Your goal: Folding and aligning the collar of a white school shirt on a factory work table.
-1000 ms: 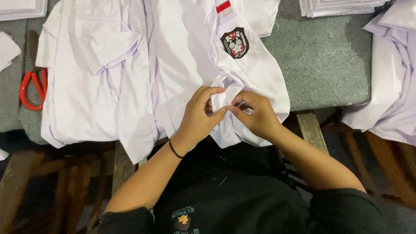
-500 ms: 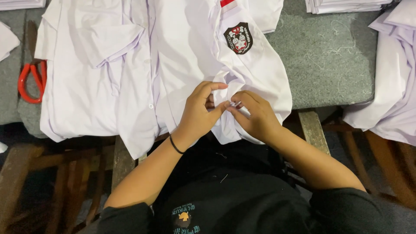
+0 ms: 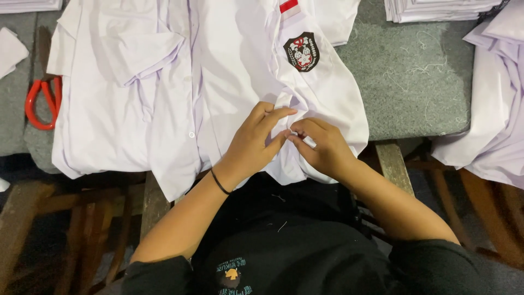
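A white shirt [image 3: 218, 71] lies spread on a grey felt-covered table [image 3: 415, 82], its lower edge hanging over the front. It carries a dark crest badge [image 3: 302, 52] and a small red and white patch [image 3: 288, 6]. My left hand [image 3: 256, 139], with a thin black band at the wrist, pinches a fold of the white fabric near the hem. My right hand [image 3: 322, 146] meets it fingertip to fingertip and grips the same small fold. What lies between the fingertips is hidden.
Red-handled scissors [image 3: 42, 101] lie at the table's left. A stack of folded white cloth [image 3: 436, 8] sits at the back right. More white garments [image 3: 491, 109] hang at the right edge. Wooden frame bars [image 3: 393, 164] show below the table front.
The view has shifted slightly, so the shirt sits lower and to the right in the picture. Both hands stay together on the same fold, fingers working it a little.
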